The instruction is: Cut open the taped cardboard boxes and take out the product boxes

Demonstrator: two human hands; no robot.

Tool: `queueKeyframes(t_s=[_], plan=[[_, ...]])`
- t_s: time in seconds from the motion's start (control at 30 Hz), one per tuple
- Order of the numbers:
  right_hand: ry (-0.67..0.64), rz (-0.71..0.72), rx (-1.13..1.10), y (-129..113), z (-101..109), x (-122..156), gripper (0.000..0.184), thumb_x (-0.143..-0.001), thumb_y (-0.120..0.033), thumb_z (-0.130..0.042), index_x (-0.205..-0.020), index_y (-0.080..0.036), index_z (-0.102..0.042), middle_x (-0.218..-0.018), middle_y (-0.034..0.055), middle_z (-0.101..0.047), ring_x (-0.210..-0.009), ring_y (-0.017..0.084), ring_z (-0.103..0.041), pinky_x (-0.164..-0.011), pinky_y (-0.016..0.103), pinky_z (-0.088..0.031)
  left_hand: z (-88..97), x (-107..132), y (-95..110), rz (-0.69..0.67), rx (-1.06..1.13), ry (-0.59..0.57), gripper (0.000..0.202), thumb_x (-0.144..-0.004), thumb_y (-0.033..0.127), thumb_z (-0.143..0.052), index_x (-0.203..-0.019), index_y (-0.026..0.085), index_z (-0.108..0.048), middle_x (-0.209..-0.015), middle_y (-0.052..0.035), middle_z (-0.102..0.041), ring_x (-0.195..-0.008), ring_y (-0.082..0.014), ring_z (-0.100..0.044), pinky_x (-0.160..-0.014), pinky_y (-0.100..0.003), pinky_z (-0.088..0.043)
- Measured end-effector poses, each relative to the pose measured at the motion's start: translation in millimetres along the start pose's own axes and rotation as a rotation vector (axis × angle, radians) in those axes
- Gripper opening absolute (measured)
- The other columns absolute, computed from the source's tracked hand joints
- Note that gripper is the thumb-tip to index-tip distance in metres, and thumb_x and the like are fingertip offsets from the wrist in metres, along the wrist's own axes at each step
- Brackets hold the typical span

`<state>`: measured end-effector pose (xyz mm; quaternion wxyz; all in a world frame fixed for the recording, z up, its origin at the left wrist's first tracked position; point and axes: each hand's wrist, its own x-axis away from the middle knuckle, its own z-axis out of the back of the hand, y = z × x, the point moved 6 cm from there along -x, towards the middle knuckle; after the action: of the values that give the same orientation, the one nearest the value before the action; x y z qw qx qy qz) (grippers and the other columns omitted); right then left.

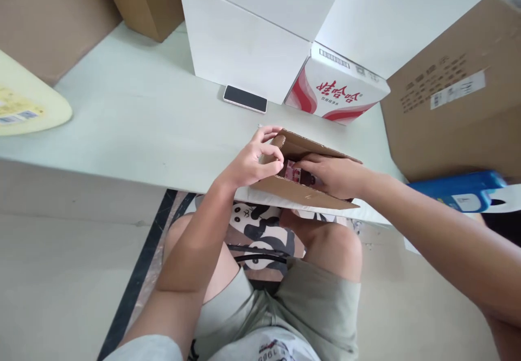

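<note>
A small open cardboard box (pixel 301 190) lies near the table's front edge, its opening facing up. My left hand (pixel 258 160) is at the box's left end, its fingers curled over the wall and flap there, thumb and index finger bent close together. My right hand (pixel 336 175) reaches down into the box, fingers around a dark pink-labelled item (pixel 293 172). Most of that item is hidden by the hand and the box walls, so its exact kind does not show.
Behind the box, a black-faced phone-like slab (pixel 245 99) lies against white cartons (pixel 244 35). A red-and-white carton (pixel 337 87) stands beside them. Large brown cartons (pixel 456 89) flank the right. A blue package (pixel 459 190) sits under my right forearm, and a pale yellow object (pixel 32 97) is at left.
</note>
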<state>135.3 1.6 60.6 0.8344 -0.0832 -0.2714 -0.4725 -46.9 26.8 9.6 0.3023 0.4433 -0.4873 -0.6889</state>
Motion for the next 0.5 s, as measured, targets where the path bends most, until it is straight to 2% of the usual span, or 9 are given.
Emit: queueKeyframes(t_s=[0.1, 0.2, 0.37, 0.5], plan=[[-0.014, -0.008, 0.093, -4, -6, -3, 0.079, -0.091, -0.027, -0.061, -0.165, -0.034, -0.038, -0.162, 0.007, -0.053, -0.113, 0.028, -0.073, -0.07, 0.034, -0.054, 0.0, 1, 1, -0.004, 0.017, -0.002, 0.013, -0.076, 0.034, -0.075, -0.069, 0.024, -0.075, -0.156, -0.006, -0.048, -0.155, -0.0402, -0.046, -0.129, -0.06, -0.043], [0.02, -0.005, 0.148, -8, -8, -5, 0.077, -0.092, -0.023, -0.056, -0.166, -0.033, -0.037, -0.158, 0.0086, -0.056, -0.101, 0.026, -0.074, -0.065, 0.034, -0.052, 0.1, 0, 1, -0.009, 0.033, 0.012, 0.012, -0.075, 0.032, -0.075, -0.067, 0.024, -0.074, -0.154, -0.0054, -0.05, -0.153, -0.0407, -0.047, -0.129, -0.062, -0.043], [0.02, -0.009, 0.215, -11, -8, -7, 0.066, -0.1, -0.027, -0.047, -0.164, -0.039, -0.038, -0.163, 0.0085, -0.051, -0.093, 0.025, -0.074, -0.061, 0.033, -0.048, -0.6, -2, 0, -0.008, 0.015, 0.015, 0.013, -0.076, 0.032, -0.074, -0.066, 0.024, -0.074, -0.154, -0.0054, -0.05, -0.152, -0.0414, -0.049, -0.126, -0.061, -0.047], [-0.024, -0.03, 0.248, -12, -7, -8, 0.061, -0.104, -0.033, -0.043, -0.164, -0.041, -0.038, -0.163, 0.0092, -0.049, -0.1, 0.028, -0.074, -0.066, 0.035, -0.051, -0.9, -2, -1, 0.001, 0.007, 0.034, 0.013, -0.076, 0.031, -0.073, -0.065, 0.024, -0.073, -0.155, -0.0064, -0.051, -0.153, -0.041, -0.048, -0.127, -0.06, -0.046]])
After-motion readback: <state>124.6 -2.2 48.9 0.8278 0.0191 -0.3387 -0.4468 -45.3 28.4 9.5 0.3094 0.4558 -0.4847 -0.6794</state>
